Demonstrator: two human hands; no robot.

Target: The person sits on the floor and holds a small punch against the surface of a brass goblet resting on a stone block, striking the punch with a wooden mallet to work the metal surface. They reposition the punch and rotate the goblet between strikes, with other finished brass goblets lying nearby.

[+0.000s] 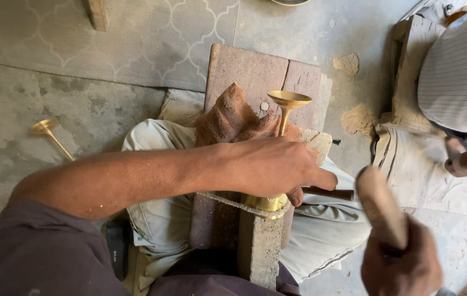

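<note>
Left hand point(277, 167) closed around brass goblet point(287, 109) and a dark rod point(329, 193), steadying them on concrete block point(260, 241); right hand point(403, 263) grips wooden mallet point(379, 205), raised beside it

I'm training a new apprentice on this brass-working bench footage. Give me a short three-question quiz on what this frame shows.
1. True or false: the left hand rests on the brass goblet.
2. What does the right hand grip? A) wooden handle B) brush C) cloth
3. Where does the second brass piece lie?

Key: 1 true. 2 A; the handle is blurred, its head out of sight. 3 On the concrete floor, on the left, apart from both hands.
</note>
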